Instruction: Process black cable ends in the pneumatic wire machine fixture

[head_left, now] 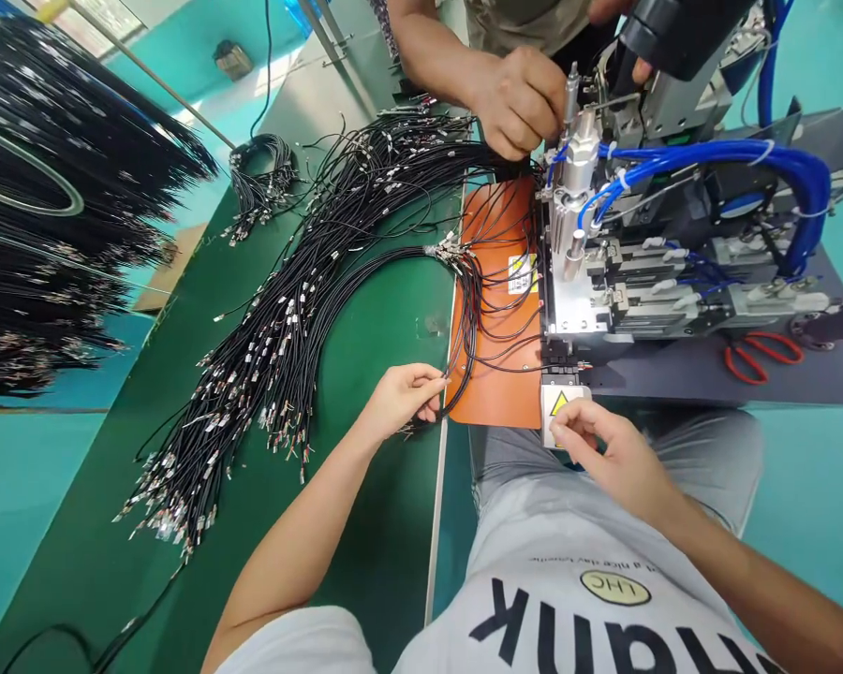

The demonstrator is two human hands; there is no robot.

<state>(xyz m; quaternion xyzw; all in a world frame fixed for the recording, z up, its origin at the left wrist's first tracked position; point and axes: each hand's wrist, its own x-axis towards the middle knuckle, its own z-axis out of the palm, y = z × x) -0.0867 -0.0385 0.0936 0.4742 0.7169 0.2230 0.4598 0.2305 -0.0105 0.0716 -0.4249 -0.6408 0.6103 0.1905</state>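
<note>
My left hand (404, 398) is closed in a pinch on a thin black wire (464, 360) at the edge of the orange plate (495, 393). That wire belongs to a looped bundle of black wires (365, 271) lying on the green table (365, 524). My right hand (600, 454) hovers with fingers pinched together just below the machine's yellow warning label (558, 404); what it holds, if anything, is too small to make out. The crimping machine (632, 253) with blue hoses (745, 154) stands right above it.
Another person's hand (520, 98) works at the top of the machine. A large fan of terminal-tipped black wires (253, 374) covers the table's middle. More wire bundles (56, 206) hang at the left. Red scissors (762, 356) lie on the machine base at the right.
</note>
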